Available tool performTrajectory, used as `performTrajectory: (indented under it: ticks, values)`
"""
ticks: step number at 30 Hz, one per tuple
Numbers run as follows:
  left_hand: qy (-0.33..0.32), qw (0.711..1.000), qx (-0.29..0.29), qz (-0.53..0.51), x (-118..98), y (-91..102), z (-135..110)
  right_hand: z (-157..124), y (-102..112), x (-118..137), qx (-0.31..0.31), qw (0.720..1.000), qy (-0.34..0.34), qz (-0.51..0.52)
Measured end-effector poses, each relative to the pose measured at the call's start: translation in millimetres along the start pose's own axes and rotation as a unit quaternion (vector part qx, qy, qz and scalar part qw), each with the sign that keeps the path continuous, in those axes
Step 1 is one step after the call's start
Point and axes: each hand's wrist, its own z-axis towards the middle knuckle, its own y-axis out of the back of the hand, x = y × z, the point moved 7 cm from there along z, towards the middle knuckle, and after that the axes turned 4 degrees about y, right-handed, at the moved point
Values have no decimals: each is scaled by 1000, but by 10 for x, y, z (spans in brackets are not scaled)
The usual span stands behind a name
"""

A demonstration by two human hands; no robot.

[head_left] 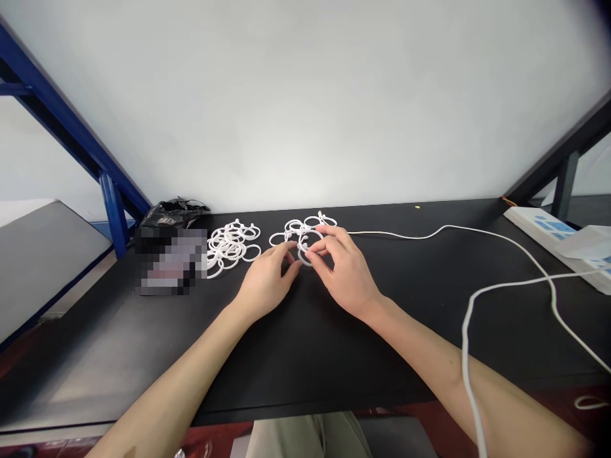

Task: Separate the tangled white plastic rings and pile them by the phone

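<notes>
A white plastic ring (312,231) with a small knob is held up between my hands, just above the black tabletop. My right hand (347,267) pinches its right side between thumb and fingers. From the other side, the closed fingertips of my left hand (268,278) meet the ring's lower left edge. Just behind my fingers lies a small group of similar white rings (277,240), partly covered by the hands. A larger heap of white rings (232,245) lies to the left.
A blurred-out object (165,264) and a crumpled black plastic bag (174,213) are at the left. A white cable (470,312) loops across the right side and over my right forearm. White-and-blue boxes (554,232) stand at the far right. A pale wall (305,114) rises behind the table.
</notes>
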Motion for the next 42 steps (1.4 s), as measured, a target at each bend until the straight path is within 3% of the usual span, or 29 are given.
performTrajectory:
  ticks: [9, 14, 25, 34, 42]
  values:
    - [72, 981, 15, -179, -83, 5, -79, -26, -73, -23, 15, 999, -10, 46]
    - [108, 971, -12, -214, 6, -3, -60, -33, -126, -83, 6, 987, -71, 146]
    - [66, 974, -91, -197, -70, 60, -126, -63, -133, -86, -4, 974, -121, 192]
    - [21, 978, -86, -188, -104, 68, -162, -137, -109, -92, 23, 966, -135, 220]
    - [22, 982, -57, -179, -65, -2, -144, -145, -148, -135, 64, 970, -124, 201]
